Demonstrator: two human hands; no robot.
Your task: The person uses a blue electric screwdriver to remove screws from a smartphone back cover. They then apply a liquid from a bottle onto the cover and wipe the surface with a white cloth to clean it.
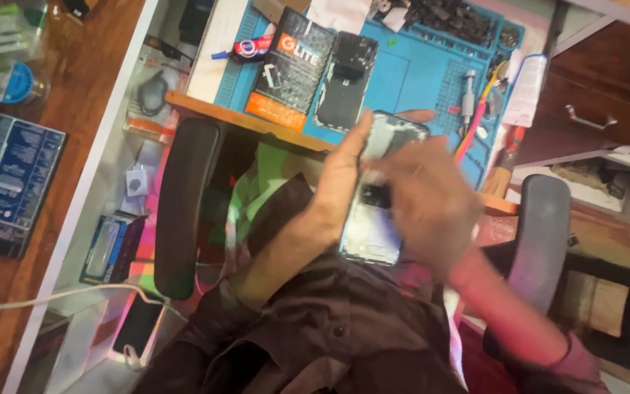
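My left hand [340, 171] grips the left edge of a smartphone [373, 233] held over my lap, and the thumb side reaches up toward its top. The phone's back appears open, with dark parts inside. My right hand [428, 204] lies across the phone's middle and right side; it is motion-blurred and its fingers press on the phone. Above the hands, a second phone [345, 80] with its back open lies on a blue work mat [413, 73].
A black and orange box [289, 69] lies on the mat, with a screwdriver and thin tools [469, 102] and a white bottle [528, 87] at its right edge. Chair armrests [184, 204] [541, 237] flank me. Wooden drawers [607, 102] are at right. Another phone [136, 328] lies at lower left.
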